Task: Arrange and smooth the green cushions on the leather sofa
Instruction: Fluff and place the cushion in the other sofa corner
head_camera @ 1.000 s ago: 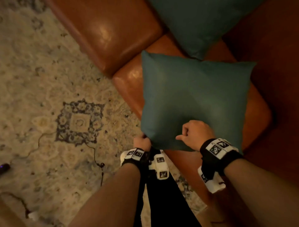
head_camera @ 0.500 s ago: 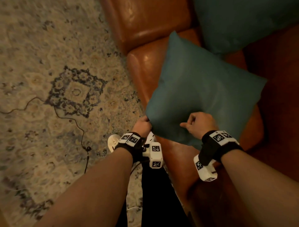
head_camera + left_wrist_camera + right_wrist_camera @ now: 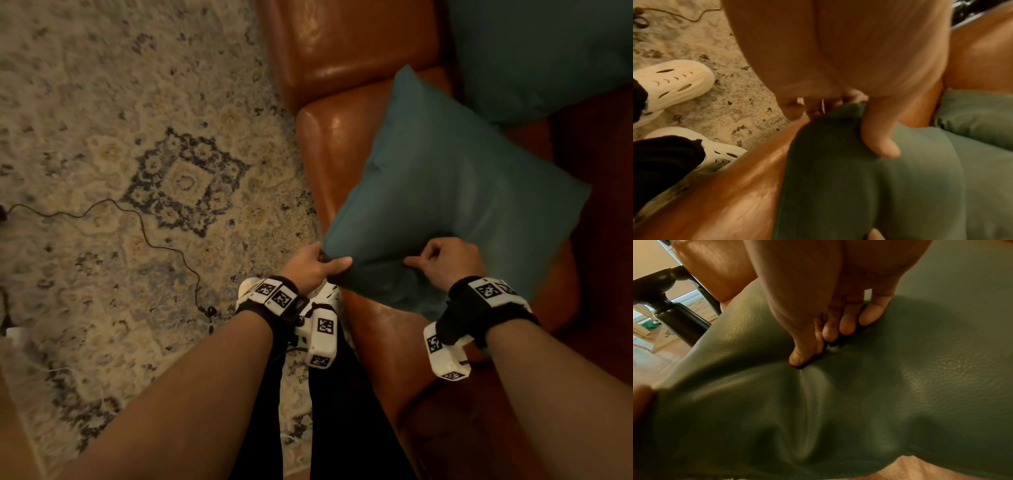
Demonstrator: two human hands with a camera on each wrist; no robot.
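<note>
A green cushion (image 3: pixel 445 205) lies tilted on the brown leather sofa (image 3: pixel 342 150), one corner pointing toward me. My left hand (image 3: pixel 318 265) pinches that near corner, thumb on top of the fabric (image 3: pixel 879 142). My right hand (image 3: pixel 442 263) grips the near edge a little to the right, fingers curled and bunching the cover (image 3: pixel 818 340) into folds. A second green cushion (image 3: pixel 541 51) leans at the back right, behind the first one.
A patterned rug (image 3: pixel 137 171) covers the floor on the left, with a thin black cable (image 3: pixel 144 233) lying across it. My white clogs (image 3: pixel 672 84) stand against the sofa's front edge. A dark furniture leg (image 3: pixel 670 305) shows beyond the sofa.
The view has shifted, so the cushion sits farther right. The cushion has turned slightly while both hands keep hold of its near edge; my left thumb now shows over the corner.
</note>
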